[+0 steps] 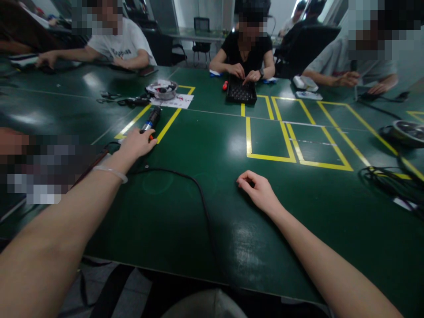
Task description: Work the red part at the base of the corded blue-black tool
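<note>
My left hand (137,143) reaches to the left part of the table, its fingers closed around what looks like an electric screwdriver (153,117). This tool is a black cylinder with a blue and silver band and an orange-red part by my fingers. It lies inside a yellow taped outline, pointing away from me. Over the middle right of the table, my right hand (258,190) has its thumb and fingertips pinched together. Whatever may be between them is too small to make out. A black cable (198,185) runs between my hands towards the table's front edge.
Yellow tape rectangles (271,158) mark the green table (185,216). Beyond the left hand stands a clear bowl of small parts (164,90) on paper. A co-worker opposite handles a black tray (241,92). Coiled cables (380,179) lie at right. Other people sit around.
</note>
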`<state>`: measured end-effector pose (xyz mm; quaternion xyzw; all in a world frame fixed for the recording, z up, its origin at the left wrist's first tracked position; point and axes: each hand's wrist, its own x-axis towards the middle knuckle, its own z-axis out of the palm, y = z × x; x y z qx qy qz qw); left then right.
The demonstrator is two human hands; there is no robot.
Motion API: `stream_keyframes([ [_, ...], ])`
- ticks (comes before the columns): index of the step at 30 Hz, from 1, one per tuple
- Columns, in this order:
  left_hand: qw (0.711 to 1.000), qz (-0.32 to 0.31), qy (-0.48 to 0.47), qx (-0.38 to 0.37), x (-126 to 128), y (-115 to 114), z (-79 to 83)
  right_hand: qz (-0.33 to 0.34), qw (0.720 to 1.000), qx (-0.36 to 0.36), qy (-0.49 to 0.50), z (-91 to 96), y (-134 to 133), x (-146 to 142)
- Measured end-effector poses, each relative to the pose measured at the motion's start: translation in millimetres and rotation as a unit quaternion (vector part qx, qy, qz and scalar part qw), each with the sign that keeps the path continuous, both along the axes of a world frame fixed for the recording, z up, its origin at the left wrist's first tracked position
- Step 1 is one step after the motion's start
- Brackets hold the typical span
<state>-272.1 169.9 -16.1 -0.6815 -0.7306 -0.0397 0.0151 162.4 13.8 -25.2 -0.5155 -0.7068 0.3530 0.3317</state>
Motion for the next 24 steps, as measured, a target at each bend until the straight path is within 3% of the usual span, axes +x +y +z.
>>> stream_keyframes([
  [6, 1.000, -0.005, 0.019, -0.009, 32.5, -27.8, 5.3, 0.003, 1.000, 0.006, -0.003, -1.9, 1.0, -0.8],
  [12, 0.997, -0.025, 0.066, -0.009, 95.1, -74.7, 16.1, -0.001, 1.000, 0.022, -0.001, -1.8, 1.1, -1.4],
  [18, 0.991, -0.101, 0.092, -0.011, 163.1, -127.3, 25.0, 0.012, 0.990, 0.120, -0.076, 15.2, -8.4, -9.1],
  [21, 0.986, -0.136, 0.097, -0.006, 194.6, -148.7, 27.5, 0.045, 0.992, 0.104, -0.059, 15.6, -11.7, -14.0],
  [24, 0.980, -0.174, 0.095, -0.011, 222.2, -164.2, 30.2, 0.063, 0.997, 0.032, -0.018, 9.6, -11.8, -16.7],
])
